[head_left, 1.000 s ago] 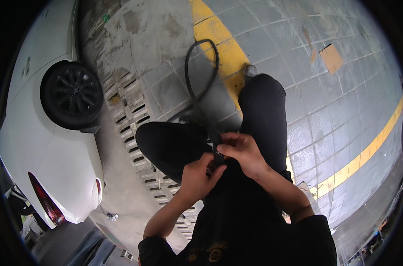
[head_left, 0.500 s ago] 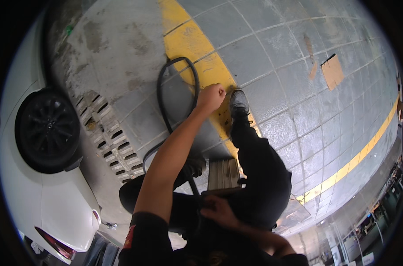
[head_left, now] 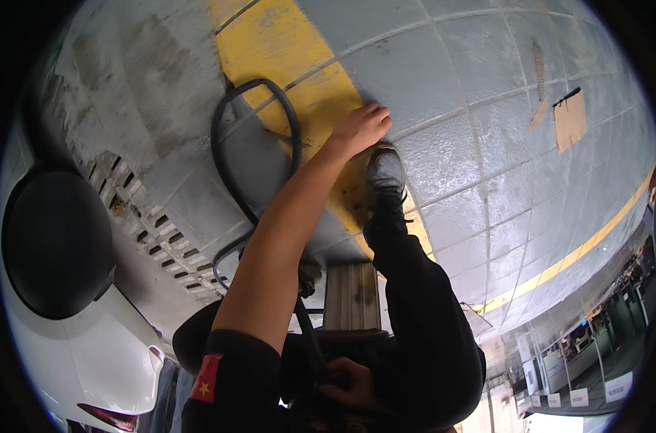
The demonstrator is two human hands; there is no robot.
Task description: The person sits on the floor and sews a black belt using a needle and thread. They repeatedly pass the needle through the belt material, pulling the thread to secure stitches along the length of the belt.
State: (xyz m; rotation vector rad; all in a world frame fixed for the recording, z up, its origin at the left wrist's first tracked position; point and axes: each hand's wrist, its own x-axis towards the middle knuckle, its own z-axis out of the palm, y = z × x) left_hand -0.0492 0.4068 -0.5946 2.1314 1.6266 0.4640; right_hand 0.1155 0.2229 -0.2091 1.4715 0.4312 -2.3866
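My left hand [head_left: 363,130] is stretched out over the yellow floor stripe, just beyond the toe of my shoe [head_left: 384,169]. Its fingers are extended and apart from the palm, with nothing visible in them. To its left a long black rubber strip [head_left: 296,137], thick like a tube, lies on the floor in a loop. The strip runs back under my left forearm and up toward my lap. There my right hand [head_left: 353,382] is closed around it, low between my legs; dark clothing and shadow hide part of the grip.
A white car [head_left: 97,353] with a dark wheel [head_left: 57,245] stands on the left. Beside it runs a slotted drain grate [head_left: 165,234]. A ribbed box-like piece [head_left: 352,296] is between my legs. Brown cardboard [head_left: 570,121] lies on the tiles at the right.
My left hand has moved slightly farther out and its curled fingers have straightened. My view has shifted, and my right hand stays low at the strip.
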